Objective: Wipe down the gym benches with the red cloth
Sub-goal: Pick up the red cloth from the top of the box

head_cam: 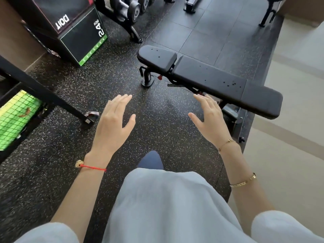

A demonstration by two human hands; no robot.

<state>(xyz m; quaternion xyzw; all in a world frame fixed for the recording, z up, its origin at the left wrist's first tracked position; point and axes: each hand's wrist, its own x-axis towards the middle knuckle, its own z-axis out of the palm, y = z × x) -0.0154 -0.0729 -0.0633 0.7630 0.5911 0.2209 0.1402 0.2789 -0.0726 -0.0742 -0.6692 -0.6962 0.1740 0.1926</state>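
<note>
A black padded gym bench (pixel 210 76) stands on the rubber floor ahead and to the right, running from upper left to lower right, with small dark specks on its pad. My left hand (pixel 114 123) is held out flat over the floor, fingers apart, holding nothing. Just short of the bench's near side hovers my right hand (pixel 210 120), also spread and empty, its fingertips close to the bench frame. No red cloth is in view.
A black plyo box (pixel 75 34) marked 24 stands at upper left, beside a dumbbell rack (pixel 128 9). A black rack leg (pixel 52 99) slants across the left, with a green mesh item (pixel 15 116) behind it. A second bench's legs (pixel 266 16) show at upper right. Pale flooring (pixel 289 120) borders the mat.
</note>
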